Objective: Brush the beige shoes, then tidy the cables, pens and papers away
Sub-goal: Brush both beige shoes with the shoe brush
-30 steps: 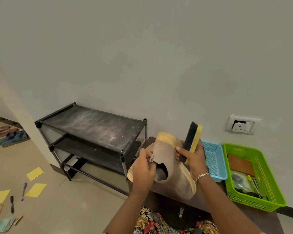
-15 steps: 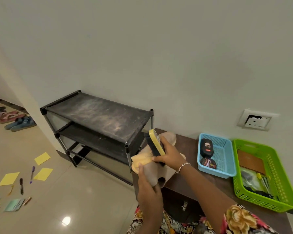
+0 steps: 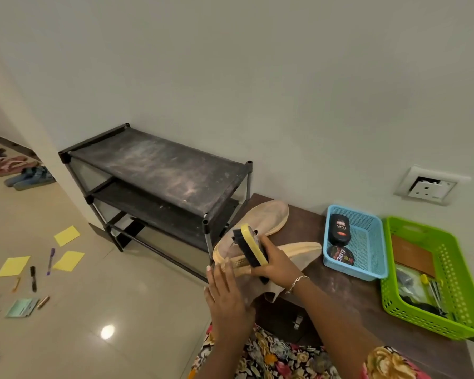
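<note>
The right hand is wrapped tight round a brush, yellow-backed with stiff black bristles, pressed bristle-down on a soft beige shoe with a pale rubbery sole rim; the left hand lies flat, fingers spread, on the near end of that shoe, steadying rather than gripping it; the brush sits just beyond those fingertips. A second shoe, sole up and scuffed, lies just behind on the dark wooden table. To the right stands a blue mesh basket with a black bottle and a round tin; beside it a green basket of perforated plastic holding small tools too blurred to name. The dusty black rack stands left of the table; on the glossy tiled floor lie yellow papers and pens. Half a second ago the left hand clasped the shoe from below and held it upright; now the shoe is laid lower and the palm is on top.
</note>
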Tool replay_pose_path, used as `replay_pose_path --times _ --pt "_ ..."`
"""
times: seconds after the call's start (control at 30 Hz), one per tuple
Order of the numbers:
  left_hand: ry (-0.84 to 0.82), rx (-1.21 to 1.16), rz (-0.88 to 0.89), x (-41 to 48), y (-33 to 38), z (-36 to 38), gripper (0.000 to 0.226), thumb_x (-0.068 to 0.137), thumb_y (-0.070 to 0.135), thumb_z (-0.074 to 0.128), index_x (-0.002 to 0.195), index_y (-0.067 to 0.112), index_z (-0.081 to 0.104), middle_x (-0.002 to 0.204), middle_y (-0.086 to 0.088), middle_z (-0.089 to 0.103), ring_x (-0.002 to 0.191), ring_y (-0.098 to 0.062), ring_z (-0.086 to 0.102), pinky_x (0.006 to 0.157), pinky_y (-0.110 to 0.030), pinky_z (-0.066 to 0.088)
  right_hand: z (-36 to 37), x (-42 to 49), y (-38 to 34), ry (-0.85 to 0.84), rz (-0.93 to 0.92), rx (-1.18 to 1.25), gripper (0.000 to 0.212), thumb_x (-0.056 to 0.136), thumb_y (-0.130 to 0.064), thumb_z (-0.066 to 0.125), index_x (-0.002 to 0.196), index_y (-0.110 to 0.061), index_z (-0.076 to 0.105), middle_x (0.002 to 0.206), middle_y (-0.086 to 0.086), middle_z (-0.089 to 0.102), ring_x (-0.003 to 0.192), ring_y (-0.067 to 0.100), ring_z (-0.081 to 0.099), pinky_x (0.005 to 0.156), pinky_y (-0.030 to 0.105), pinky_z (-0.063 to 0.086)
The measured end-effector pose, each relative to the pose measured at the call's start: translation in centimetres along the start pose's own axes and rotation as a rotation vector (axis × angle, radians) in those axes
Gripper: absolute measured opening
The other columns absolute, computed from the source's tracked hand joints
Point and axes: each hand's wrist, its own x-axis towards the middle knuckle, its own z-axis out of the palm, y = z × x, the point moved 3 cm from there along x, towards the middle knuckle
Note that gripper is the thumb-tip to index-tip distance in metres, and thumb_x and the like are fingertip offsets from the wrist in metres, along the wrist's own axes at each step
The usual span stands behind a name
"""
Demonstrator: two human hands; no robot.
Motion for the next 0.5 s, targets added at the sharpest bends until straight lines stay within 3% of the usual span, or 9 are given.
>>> replay_pose_path --times 0.07,0.13,0.23,0.33,0.43,0.5 --pt "-0.026 -0.039 -0.02 0.1 -0.1 0.4 0.116 0.041 0.038 0.086 0.139 0.008 0.03 0.134 -0.023 0.037 0.127 -0.044 0.037 0.097 -0.052 0.041 -0.6 -0.8 1.2 0.084 0.043 0.092 0.055 0.075 -0.012 0.073 0.118 -0.021 0.04 0.101 -0.006 0.055 0.1 0.015 0.055 0.071 0.013 0.044" --pt "-0.069 -0.127 -0.062 0.0 0.2 0.6 0.112 0.06 0.039 0.076 0.147 0.014 0.009 0.142 -0.018 0.015 0.136 -0.041 0.019 0.11 -0.048 0.026 -1.5 -2.2 2.6 0.204 0.114 0.175 0.049 0.075 -0.014 0.074 0.11 -0.02 0.041 0.096 -0.007 0.055 0.092 0.012 0.054 0.068 0.015 0.045" --pt "-0.142 -0.199 -0.127 -0.6 0.6 1.3 0.107 0.075 0.041 0.063 0.147 0.017 -0.014 0.15 -0.013 -0.006 0.142 -0.031 0.002 0.116 -0.036 0.009 -2.1 -4.9 5.0 0.303 0.245 0.272 0.052 0.08 -0.016 0.07 0.119 -0.022 0.036 0.099 -0.004 0.052 0.083 0.005 0.052 0.061 0.015 0.044" --pt "-0.111 -0.16 -0.083 -0.7 0.5 1.9 0.111 0.075 0.046 0.059 0.144 0.008 -0.02 0.155 -0.014 -0.012 0.144 -0.03 -0.001 0.114 -0.033 -0.001 -1.8 -6.9 7.2 0.306 0.32 0.293 0.059 0.085 -0.013 0.063 0.134 -0.014 0.032 0.099 -0.002 0.052 0.081 0.011 0.056 0.057 0.018 0.049" --pt "-0.171 -0.096 -0.085 -0.6 0.2 2.5 0.107 0.078 0.046 0.055 0.144 0.007 -0.02 0.154 -0.015 -0.009 0.143 -0.03 -0.001 0.117 -0.035 0.004 -1.4 -7.6 8.7 0.284 0.342 0.246 0.064 0.084 -0.017 0.064 0.139 -0.014 0.03 0.107 0.002 0.054 0.092 0.015 0.058 0.069 0.027 0.055" --pt "-0.191 -0.073 -0.087 -0.3 0.3 2.5 0.104 0.081 0.045 0.055 0.145 0.007 -0.018 0.153 -0.016 -0.002 0.142 -0.031 0.003 0.117 -0.036 0.008 -1.1 -7.6 9.1 0.254 0.344 0.243 0.066 0.085 -0.02 0.063 0.14 -0.015 0.028 0.112 0.004 0.055 0.093 0.014 0.059 0.064 0.02 0.053"
